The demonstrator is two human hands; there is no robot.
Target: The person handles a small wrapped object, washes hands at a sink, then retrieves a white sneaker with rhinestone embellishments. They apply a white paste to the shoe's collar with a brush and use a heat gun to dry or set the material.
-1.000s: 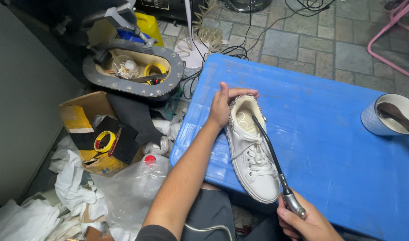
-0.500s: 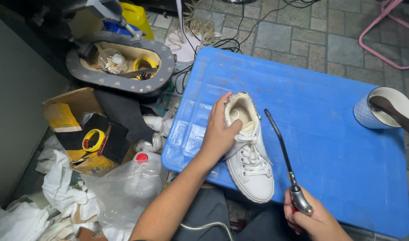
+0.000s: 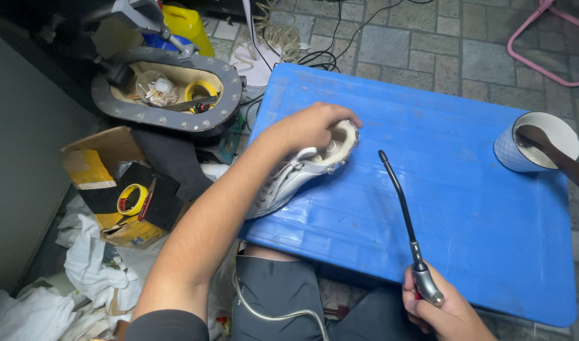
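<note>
Head view: left hand (image 3: 308, 129) grasps white sneaker (image 3: 302, 170); right hand (image 3: 444, 309) grasps nozzle tool (image 3: 403, 221).

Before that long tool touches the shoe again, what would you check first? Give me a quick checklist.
1. Left hand grips the white lace-up sneaker: ok.
2. Sneaker resting on the blue plastic table: ok, tipped on its side.
3. Right hand holds the long black metal-handled tool: ok.
4. Tool tip apart from the sneaker: ok.
5. White cup with a brown stick out of the way: ok.
6. Sneaker's inside condition: cannot tell.
</note>
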